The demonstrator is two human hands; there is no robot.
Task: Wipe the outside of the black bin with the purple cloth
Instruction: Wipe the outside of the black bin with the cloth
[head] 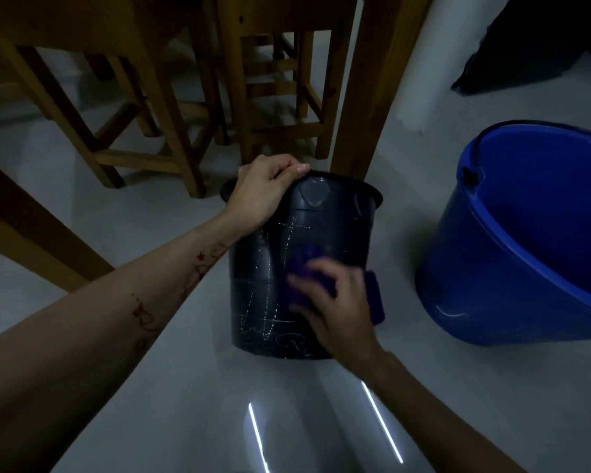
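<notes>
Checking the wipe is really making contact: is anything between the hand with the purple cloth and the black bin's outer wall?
Nothing visible. The right hand presses the purple cloth straight against the black bin, while the left hand grips its rim. The blue bucket stands apart on the right.

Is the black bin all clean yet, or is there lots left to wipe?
Not yet. The left hand grips the rim of the black bin, and the right hand presses the purple cloth against its side. Pale marks still show left of the cloth and near the bottom. The far side is hidden.
</notes>
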